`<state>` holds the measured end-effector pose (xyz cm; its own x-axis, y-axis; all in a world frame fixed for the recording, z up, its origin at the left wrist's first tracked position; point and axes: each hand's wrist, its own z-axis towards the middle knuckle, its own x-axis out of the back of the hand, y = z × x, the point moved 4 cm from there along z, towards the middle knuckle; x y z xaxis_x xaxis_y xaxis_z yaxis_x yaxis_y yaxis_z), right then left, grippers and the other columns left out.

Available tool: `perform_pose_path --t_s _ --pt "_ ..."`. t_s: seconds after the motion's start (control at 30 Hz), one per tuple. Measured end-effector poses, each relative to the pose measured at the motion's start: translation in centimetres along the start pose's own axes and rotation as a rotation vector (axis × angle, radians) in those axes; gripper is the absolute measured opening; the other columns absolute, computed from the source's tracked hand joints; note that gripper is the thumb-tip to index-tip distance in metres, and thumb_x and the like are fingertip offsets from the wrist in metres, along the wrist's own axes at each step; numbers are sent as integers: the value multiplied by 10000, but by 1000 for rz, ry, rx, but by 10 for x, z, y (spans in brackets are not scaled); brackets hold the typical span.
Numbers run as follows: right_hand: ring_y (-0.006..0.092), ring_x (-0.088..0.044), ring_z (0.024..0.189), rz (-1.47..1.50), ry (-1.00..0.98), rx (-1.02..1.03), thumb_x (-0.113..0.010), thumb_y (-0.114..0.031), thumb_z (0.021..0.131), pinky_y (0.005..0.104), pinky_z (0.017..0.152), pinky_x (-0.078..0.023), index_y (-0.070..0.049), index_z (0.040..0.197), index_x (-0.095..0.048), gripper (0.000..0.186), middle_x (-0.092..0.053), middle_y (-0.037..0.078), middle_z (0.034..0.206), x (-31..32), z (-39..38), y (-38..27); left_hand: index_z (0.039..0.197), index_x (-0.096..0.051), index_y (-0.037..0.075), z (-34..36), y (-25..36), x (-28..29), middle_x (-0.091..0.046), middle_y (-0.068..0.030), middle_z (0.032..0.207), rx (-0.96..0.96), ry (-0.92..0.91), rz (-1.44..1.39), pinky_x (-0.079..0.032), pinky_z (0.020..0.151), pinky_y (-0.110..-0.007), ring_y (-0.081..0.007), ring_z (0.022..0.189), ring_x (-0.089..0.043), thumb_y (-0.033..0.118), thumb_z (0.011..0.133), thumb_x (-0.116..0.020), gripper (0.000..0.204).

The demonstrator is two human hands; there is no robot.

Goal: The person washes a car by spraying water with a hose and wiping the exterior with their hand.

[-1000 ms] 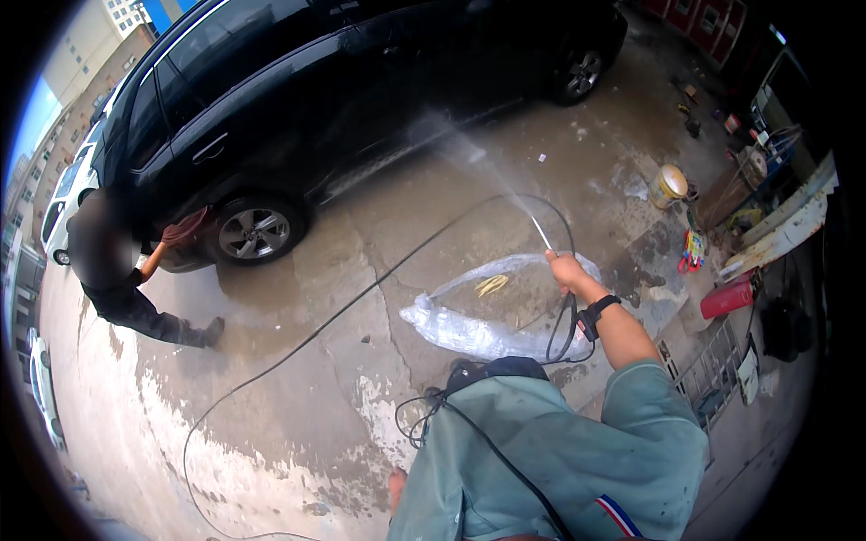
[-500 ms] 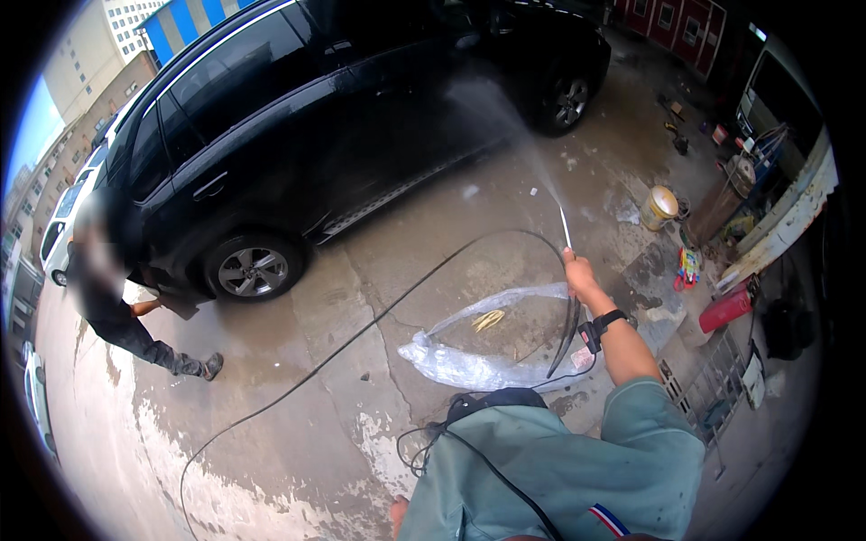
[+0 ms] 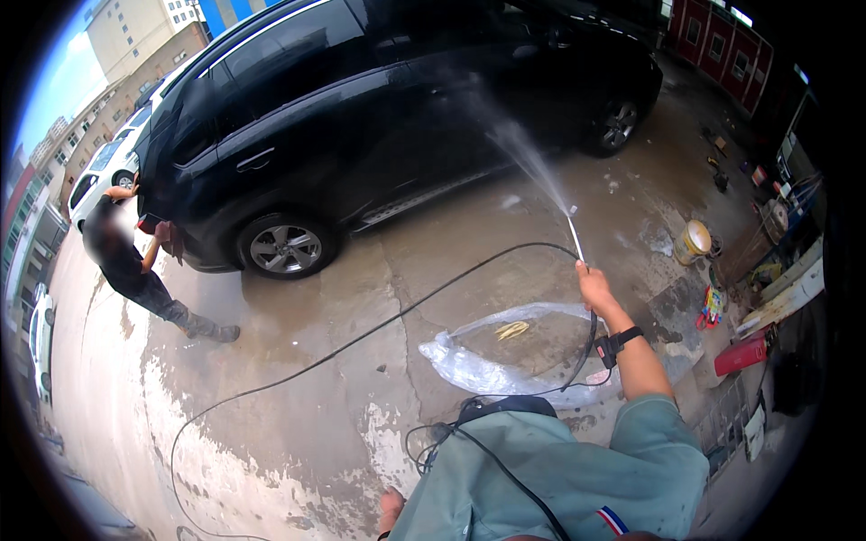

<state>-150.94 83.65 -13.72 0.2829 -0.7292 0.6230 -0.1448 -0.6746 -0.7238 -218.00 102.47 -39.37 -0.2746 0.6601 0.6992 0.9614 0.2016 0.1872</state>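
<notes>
Right hand [image 3: 595,287]: fingers clamped on spray lance [image 3: 575,236], raised so jet reaches black car [image 3: 379,117]. Left hand [image 3: 390,508]: low, idle, finger state indiscernible. Hose [image 3: 361,335] trailing slack over wet floor [image 3: 298,424].

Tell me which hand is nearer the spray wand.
Right. The right hand grips the spray wand at its lower end; the left hand hangs low beside the person's body, well away from it.

The wet concrete floor [image 3: 379,298] carries a black car [image 3: 361,117]. A black hose [image 3: 361,338] snakes across it beside a crumpled clear plastic sheet [image 3: 487,365]. Near the right edge sit a yellow bucket [image 3: 693,242] and a red canister [image 3: 741,355].
</notes>
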Motion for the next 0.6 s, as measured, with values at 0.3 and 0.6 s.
perform_pose_path --t_s 0.3,0.6 --pt "195 -438 378 -53 31 90 -415 -483 931 335 335 -356 -6 772 -502 511 -433 51 529 -9 -11 3 1081 -578 -82 -7 -29 -21 -579 -295 1103 70 -56 12 -418 943 -437 -410 1067 -553 394 901 -266 597" --pt "264 -544 496 -128 193 434 -420 -458 935 397 443 -425 36 723 -538 550 -511 129 579 -15 9 -52 1075 -573 -71 19 -60 -64 -572 -301 1103 49 3 -72 -416 939 -445 -428 1073 -537 311 873 -344 489"
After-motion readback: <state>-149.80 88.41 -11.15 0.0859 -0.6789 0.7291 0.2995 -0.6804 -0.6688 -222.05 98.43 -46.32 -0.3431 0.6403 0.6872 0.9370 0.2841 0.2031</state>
